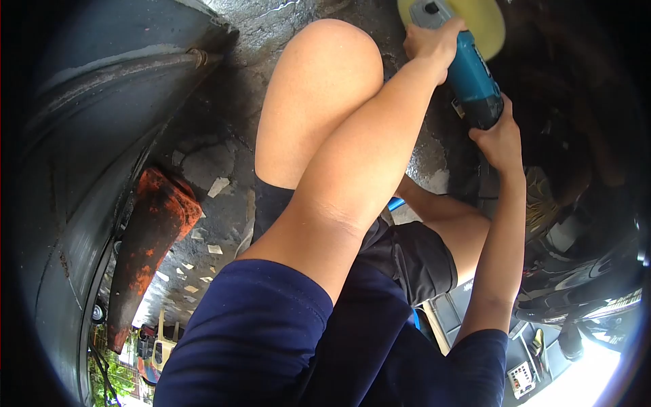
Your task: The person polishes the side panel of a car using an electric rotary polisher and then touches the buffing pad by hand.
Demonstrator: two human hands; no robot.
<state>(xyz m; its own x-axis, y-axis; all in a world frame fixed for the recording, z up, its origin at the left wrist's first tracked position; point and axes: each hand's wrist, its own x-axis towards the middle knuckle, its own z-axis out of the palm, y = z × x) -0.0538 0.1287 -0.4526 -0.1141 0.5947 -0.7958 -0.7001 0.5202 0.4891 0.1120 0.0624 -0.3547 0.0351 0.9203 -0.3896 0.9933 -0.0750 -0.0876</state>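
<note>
Power tool: teal and black, in front of the dark panel, near the top of the view.
Left hand: clamped around the tool's head end, the end bearing the yellow pad.
Right hand: wrapped around the black rear of the body, close before the panel; its underside grip is hidden.
Handling the tool: I judge that the left hand should steer and press lightly while the right takes the weight and resists twist; the pad would do best flat to the panel, not on its rim, moved in slow, even passes.
Pad contact: cannot tell whether it touches the panel or sits just off it.
Pointing: the head end points away from the wearer, along the panel; the rear end points back toward the wearer.
Long axis: slanted, running along the panel, the rear end lower and farther right in view.
</note>
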